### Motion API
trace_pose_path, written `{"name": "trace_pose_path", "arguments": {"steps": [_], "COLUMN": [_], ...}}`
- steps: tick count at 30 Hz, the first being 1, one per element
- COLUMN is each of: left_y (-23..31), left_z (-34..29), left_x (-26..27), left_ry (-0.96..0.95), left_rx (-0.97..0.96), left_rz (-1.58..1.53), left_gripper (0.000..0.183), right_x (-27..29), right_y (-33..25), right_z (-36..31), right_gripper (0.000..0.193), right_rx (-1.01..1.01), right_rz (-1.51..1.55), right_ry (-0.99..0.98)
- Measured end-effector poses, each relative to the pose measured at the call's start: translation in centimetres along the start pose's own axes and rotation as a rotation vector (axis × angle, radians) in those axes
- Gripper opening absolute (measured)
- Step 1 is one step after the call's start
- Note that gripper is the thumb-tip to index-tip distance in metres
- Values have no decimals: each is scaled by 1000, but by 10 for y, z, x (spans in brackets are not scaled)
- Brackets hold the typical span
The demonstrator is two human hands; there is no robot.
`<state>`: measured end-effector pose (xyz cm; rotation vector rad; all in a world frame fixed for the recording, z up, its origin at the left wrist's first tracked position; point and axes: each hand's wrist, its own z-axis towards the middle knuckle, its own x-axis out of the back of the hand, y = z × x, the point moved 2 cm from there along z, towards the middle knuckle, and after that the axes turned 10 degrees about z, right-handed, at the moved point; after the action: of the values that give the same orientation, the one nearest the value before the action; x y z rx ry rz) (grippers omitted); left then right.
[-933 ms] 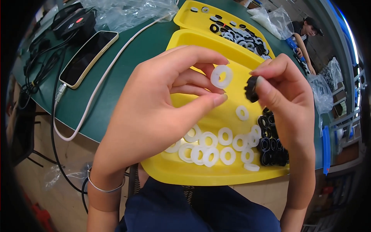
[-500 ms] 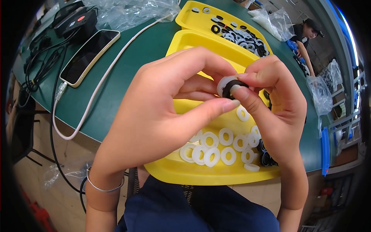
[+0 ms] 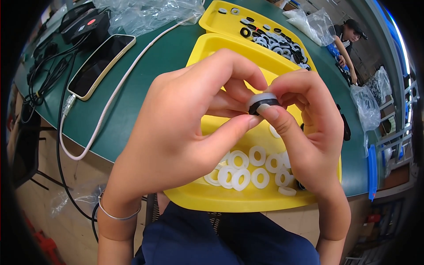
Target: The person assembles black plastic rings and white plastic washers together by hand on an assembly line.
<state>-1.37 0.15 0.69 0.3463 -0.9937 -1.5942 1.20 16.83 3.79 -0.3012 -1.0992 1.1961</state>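
White ring (image 3: 261, 97) sits flat on top of a black ring (image 3: 264, 107); the two are stacked face to face and pinched between both hands, above the near yellow tray (image 3: 207, 201).

Left hand (image 3: 185, 132): narrow pinch, thumb tip under the stack from the left, index finger curled over the top. Right hand (image 3: 309, 132): also pinched shut, thumb pressed against the stack's front edge, fingers wrapped behind it. Both hands touch the pair; neither is clearly nearer. The stack lies between the two thumb tips, at the meeting point of the hands.

Axis: the rings' shared centre line runs roughly up and down, tilted slightly toward the camera. The white one is uppermost, the black one below. Whether the two are fully seated or only resting together cannot be told; the fingers hide most of the rims.

Below the hands, loose white rings (image 3: 240, 170) lie in a cluster in the near tray. A second yellow tray (image 3: 212, 22) further back holds mixed black and white rings. A phone (image 3: 101, 66) with a cable (image 3: 110, 101) lies to the left on the green table (image 3: 150, 75).
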Motion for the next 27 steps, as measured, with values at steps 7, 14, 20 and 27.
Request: {"name": "trace_pose_path", "arguments": {"steps": [7, 14, 20, 27], "left_y": [4, -4, 3, 2], "left_z": [-3, 1, -1, -1], "left_x": [0, -4, -6, -8], "left_ry": [0, 39, -214, -357], "left_rx": [-16, 40, 34, 1], "left_rz": [138, 179, 566, 705], "left_gripper": [40, 38, 18, 19], "right_x": [-8, -4, 74, 116], "right_y": [-3, 4, 51, 91], "right_z": [-2, 3, 37, 56], "right_gripper": [13, 2, 21, 31], "right_rx": [117, -108, -348, -438], "right_rz": [-252, -106, -299, -227], "right_ry": [-60, 90, 200, 370]}}
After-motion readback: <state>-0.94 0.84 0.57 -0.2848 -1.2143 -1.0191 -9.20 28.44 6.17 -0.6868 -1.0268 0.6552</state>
